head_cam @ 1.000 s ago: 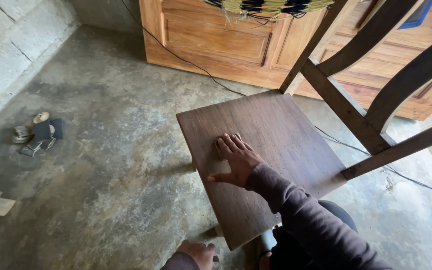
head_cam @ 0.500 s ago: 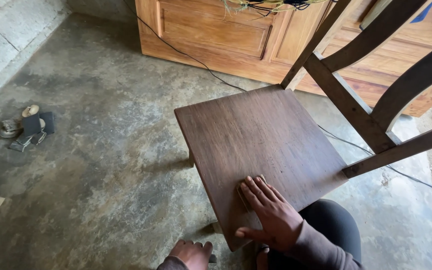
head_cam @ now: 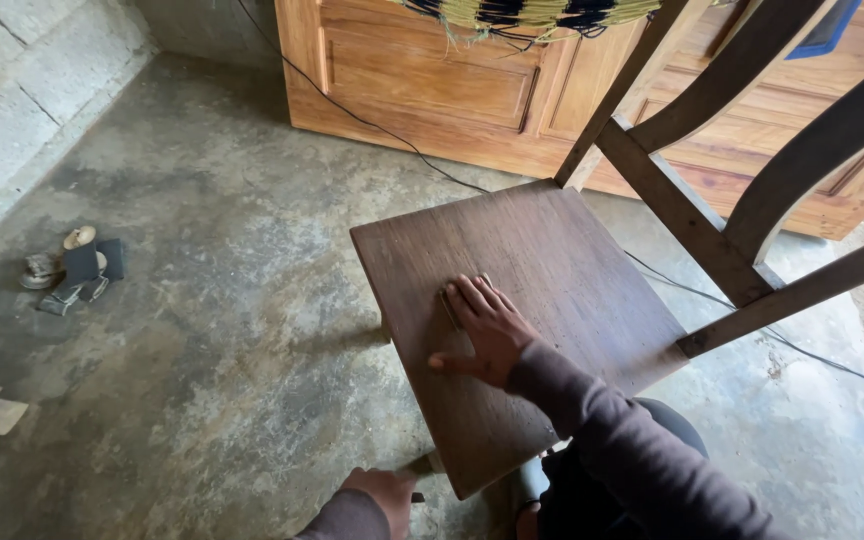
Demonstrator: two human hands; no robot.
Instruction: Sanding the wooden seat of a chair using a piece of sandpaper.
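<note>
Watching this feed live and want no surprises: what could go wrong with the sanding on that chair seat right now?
The right hand presses a small sanding pad flat on the dark brown wooden chair seat; fingertips may scrape the wood. The left hand grips only the low front corner, so the chair could tip. The thin black cable on the floor could snag.

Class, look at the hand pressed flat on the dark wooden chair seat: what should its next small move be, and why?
Probably a short stroke toward the seat's far edge. The right hand lies flat on the chair seat, pressing a small piece, likely sandpaper, under its fingers. Much of the seat beyond it is uncovered, and the left hand grips below the near edge, apparently steadying the chair.
</note>
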